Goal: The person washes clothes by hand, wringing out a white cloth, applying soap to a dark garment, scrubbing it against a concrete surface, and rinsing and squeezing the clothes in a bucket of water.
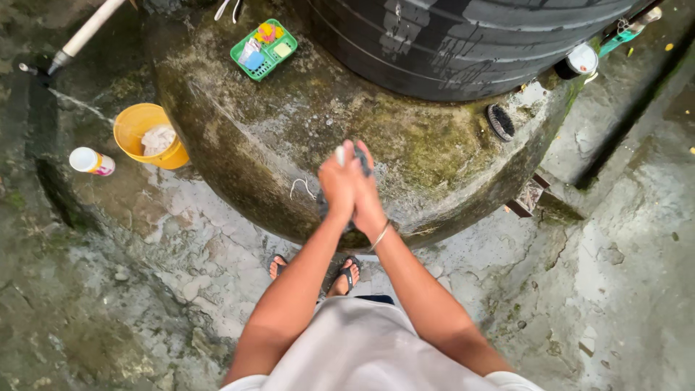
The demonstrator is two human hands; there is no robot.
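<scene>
Both hands are pressed together above the mossy round concrete platform [304, 137]. The left hand [337, 182] and the right hand [369, 190] are clamped on a dark wet cloth [363, 165], which shows only between the fingers and at the wrists. A silver bangle [381, 234] sits on the right wrist. A green basket [264, 49] rests on the platform, well apart. A yellow bucket [137, 127] stands beside it, and a large black tank [463, 36] stands on top.

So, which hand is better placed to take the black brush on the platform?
Probably the right hand: the black brush lies to its right, while the left hand would cross over. Both clasp a dark cloth.
</scene>
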